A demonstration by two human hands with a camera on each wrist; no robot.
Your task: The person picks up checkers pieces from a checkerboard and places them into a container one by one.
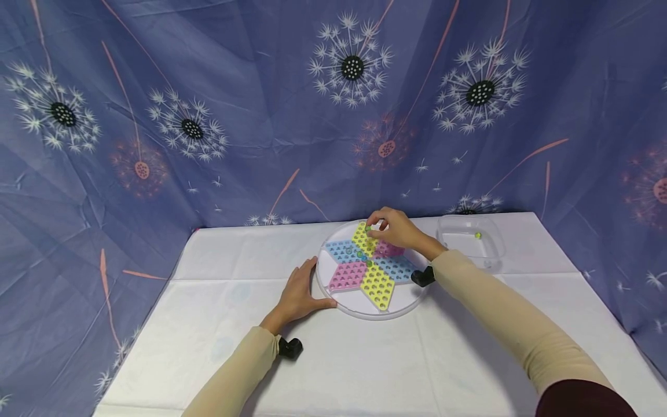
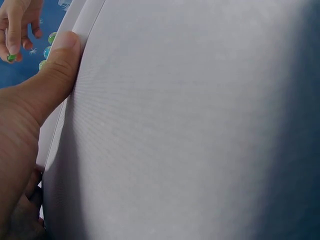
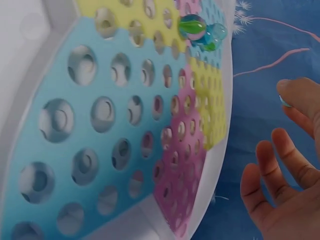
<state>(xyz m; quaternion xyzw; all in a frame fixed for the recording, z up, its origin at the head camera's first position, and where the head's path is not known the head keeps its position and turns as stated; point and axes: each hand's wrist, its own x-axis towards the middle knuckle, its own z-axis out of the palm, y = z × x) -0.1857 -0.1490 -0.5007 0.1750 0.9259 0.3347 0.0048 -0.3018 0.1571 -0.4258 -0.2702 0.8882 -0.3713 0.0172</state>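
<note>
A round white board (image 1: 359,304) with a six-pointed star of yellow, blue and pink hole-filled sections lies on the table. My left hand (image 1: 299,294) rests against its left rim, thumb toward the near side and fingers along the edge. Above the far yellow section, my right hand (image 1: 396,229) pinches a green glass marble (image 2: 11,58) between thumb and forefinger. That marble is mostly hidden in the right wrist view, where the other fingers are spread apart. Several glass marbles (image 3: 194,27) sit grouped near the star's middle.
A clear plastic box (image 1: 464,248) stands right of the board, with a yellow-green marble (image 1: 477,236) inside. White cloth (image 1: 365,365) covers the table. A blue dandelion-patterned curtain (image 1: 271,116) hangs directly behind it.
</note>
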